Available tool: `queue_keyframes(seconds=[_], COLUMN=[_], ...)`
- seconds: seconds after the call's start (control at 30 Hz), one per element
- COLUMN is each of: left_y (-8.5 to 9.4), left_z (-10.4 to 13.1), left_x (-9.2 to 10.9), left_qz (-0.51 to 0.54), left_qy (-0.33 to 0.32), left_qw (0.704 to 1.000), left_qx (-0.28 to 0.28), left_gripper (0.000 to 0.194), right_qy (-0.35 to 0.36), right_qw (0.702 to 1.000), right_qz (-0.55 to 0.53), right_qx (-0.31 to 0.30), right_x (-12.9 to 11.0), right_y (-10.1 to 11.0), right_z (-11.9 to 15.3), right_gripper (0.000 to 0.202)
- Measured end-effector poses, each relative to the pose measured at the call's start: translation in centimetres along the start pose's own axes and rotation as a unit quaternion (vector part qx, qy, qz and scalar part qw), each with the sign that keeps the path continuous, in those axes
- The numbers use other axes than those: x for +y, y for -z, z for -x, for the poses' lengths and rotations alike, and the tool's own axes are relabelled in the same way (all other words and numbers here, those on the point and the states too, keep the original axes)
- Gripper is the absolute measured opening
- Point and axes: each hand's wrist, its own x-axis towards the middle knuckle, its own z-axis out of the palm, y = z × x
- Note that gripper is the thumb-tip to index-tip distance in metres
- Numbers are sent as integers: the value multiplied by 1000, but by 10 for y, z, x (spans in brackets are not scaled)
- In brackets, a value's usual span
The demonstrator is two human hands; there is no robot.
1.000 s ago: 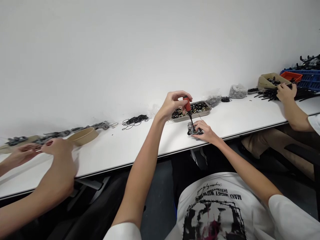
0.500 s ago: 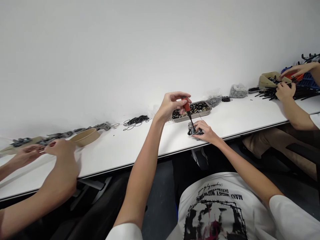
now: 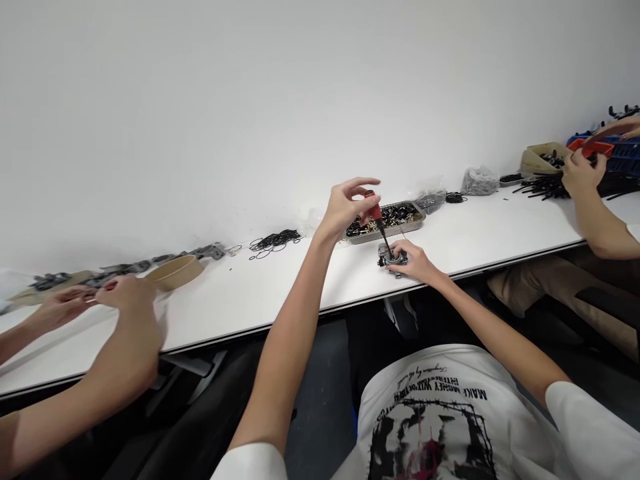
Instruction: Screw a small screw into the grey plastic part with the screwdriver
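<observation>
My left hand (image 3: 346, 205) is closed on the red handle of a screwdriver (image 3: 374, 208), with the index finger lifted off it. The dark shaft slants down, its tip in or against a small grey metal part (image 3: 384, 255) with a round opening. My right hand (image 3: 416, 261) grips that part from its right side and steadies it on the white table (image 3: 350, 283). My fingers hide some of the part. Just behind lies a metal tray (image 3: 419, 225) of small black and brass-coloured pieces.
Black rubber rings (image 3: 275, 241) lie left of the tray; plastic bags (image 3: 480, 181) stand to the right. A co-worker's hands (image 3: 123, 293) are at the left near a tan bin (image 3: 177, 272). Another person's hand (image 3: 583, 175) is at the right by black tubes (image 3: 543, 187) and bins.
My left fingers have opened slightly around the screwdriver handle, the index finger rising off it. The right-hand co-worker's hands have shifted right. My right hand stays on the metal part.
</observation>
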Motion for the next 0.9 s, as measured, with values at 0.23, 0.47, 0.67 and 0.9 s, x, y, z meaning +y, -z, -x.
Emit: queue_keyframes(seconds=[0.23, 0.47, 0.67, 0.9], left_y=[-4, -13, -17, -26], left_z=[-25, -36, -31, -29], left_x=[-24, -24, -14, -18], left_qz=[16, 42, 61, 48], left_qy=[37, 74, 70, 46], left_qw=[999, 996, 995, 997], left_qx=[-12, -14, -41, -26], left_gripper=[32, 51, 45, 50], right_qy=[-98, -14, 4, 17], right_qw=[986, 998, 980, 978], right_qz=[-64, -31, -1, 100], right_qx=[-118, -61, -201, -182], right_x=[2, -40, -59, -44], right_y=[43, 88, 104, 101], right_z=[-37, -144, -188, -215], right_gripper=[63, 32, 27, 36])
